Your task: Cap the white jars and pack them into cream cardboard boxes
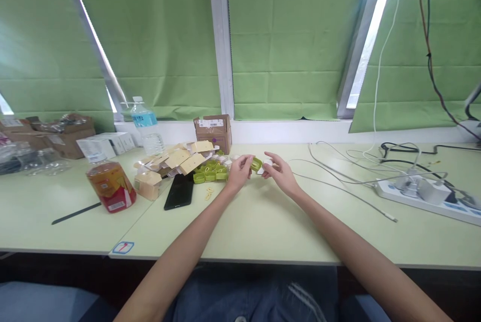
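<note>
Head view: left hand (239, 172) pinches green case (256, 163), right hand (282, 176) pinches white piece (267, 163), both over worktop (278, 231), nearer far edge. Best squeeze softly, hold both straight, so nothing slips.

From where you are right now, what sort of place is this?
Probably an office or light workshop: a long desk by windows with green blinds, a power strip with white plugs in it, and a heap of small cartons.

The case (256, 164) is green, the small piece (267, 162) white, the phone (179, 192) black.
</note>
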Demonstrator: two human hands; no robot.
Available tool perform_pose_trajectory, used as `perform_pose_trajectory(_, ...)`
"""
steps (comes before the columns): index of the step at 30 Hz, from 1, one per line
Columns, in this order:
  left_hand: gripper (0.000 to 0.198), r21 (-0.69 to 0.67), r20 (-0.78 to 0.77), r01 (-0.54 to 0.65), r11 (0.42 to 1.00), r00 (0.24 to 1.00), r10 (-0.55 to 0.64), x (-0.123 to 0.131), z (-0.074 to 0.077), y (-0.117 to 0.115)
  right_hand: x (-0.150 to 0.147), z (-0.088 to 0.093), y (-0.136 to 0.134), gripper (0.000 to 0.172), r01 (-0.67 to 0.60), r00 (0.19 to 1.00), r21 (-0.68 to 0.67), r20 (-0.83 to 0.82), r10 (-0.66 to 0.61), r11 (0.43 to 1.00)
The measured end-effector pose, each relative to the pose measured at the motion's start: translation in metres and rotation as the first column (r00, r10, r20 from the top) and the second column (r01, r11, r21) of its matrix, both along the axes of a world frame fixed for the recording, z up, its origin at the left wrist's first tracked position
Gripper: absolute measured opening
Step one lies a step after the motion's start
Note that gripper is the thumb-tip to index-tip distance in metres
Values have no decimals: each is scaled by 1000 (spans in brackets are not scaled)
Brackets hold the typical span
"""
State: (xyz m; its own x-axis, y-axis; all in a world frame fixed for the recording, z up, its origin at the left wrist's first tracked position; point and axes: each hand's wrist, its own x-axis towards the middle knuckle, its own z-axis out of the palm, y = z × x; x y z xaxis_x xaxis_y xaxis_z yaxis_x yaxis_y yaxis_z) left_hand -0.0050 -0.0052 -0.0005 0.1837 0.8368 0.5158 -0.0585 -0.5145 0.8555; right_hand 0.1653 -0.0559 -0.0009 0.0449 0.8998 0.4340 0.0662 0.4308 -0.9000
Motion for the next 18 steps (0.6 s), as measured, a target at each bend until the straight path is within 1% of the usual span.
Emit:
perform_pose_trajectory(3,46,36,-15,11,999,1000,-10,3,0,-5,0,-1,-1,52,-3,997,-41,74,6,999)
perform_pose_trajectory(6,46,51,-20,24,998,1000,-23,6,2,-10,-1,1,-4,42,-27,998,-85,52,31,996)
perform_pose_trajectory(8,46,49,-13,24,999,1000,-23,8,4,-13,-3,3,-6,41,-42,999,-120,23,45,992)
perform_pose_trajectory(10,45,51,-11,22,998,1000,-21,9,5,-14,-5,7,-8,46,-20,998,-133,58,28,991)
perform_pose_trajectory(13,45,49,-8,31,998,1000,-30,10,4,-15,-6,11,-11,51,39,986,-68,165,-27,997)
perform_pose_trajectory(16,48,36,3,50,998,999,-50,11,2,-12,-7,13,-14,48,74,969,4,236,-73,997)
perform_pose_trajectory(18,51,3,44,80,997,996,-80,11,1,-8,-7,15,-15,46,104,963,30,246,-109,994)
